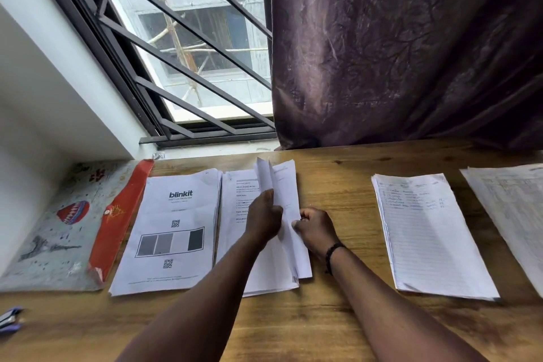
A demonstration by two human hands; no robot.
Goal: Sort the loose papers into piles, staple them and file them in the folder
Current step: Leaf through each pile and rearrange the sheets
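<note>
Bare forearms, black wristband (333, 253)

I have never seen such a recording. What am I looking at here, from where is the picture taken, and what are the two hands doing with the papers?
No machine here: a person wears a camera on the head, looking down at a wooden table by a window. Along it lie a patterned folder, a pile topped by a blinkit sheet, a printed pile, a handwritten lined pile and another pile at the right edge. The left hand and the right hand hold raised sheets of the printed pile. A stapler lies at the bottom left.
</note>
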